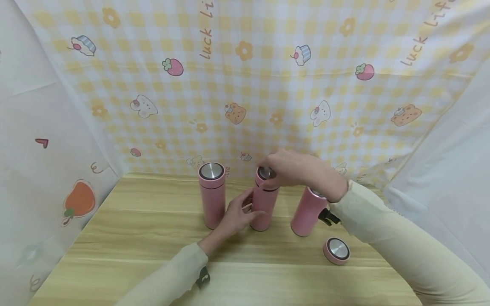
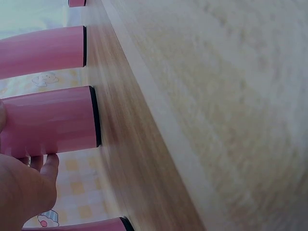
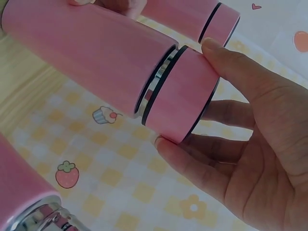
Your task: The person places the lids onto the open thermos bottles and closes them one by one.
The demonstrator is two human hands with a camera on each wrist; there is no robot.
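Note:
In the head view three pink thermos bottles stand in a row on the wooden table. My left hand (image 1: 238, 214) grips the body of the middle thermos (image 1: 263, 210) low down, thumb across its front. From above, my right hand (image 1: 289, 168) holds that bottle's lid (image 3: 185, 91), pink with a black ring and a silver top. A thin silver strip of the neck shows between lid and body in the right wrist view. To the right, partly behind my right wrist, is a lidless thermos (image 1: 307, 214) with its metal neck bared (image 3: 41, 219).
A capped thermos (image 1: 212, 199) stands left of my left hand. A loose lid (image 1: 337, 250) lies silver side up on the wooden table (image 1: 153, 255), at the front right. Close behind the bottles hangs a yellow checked cloth (image 1: 268, 85); white cloth (image 1: 46, 127) closes the left side.

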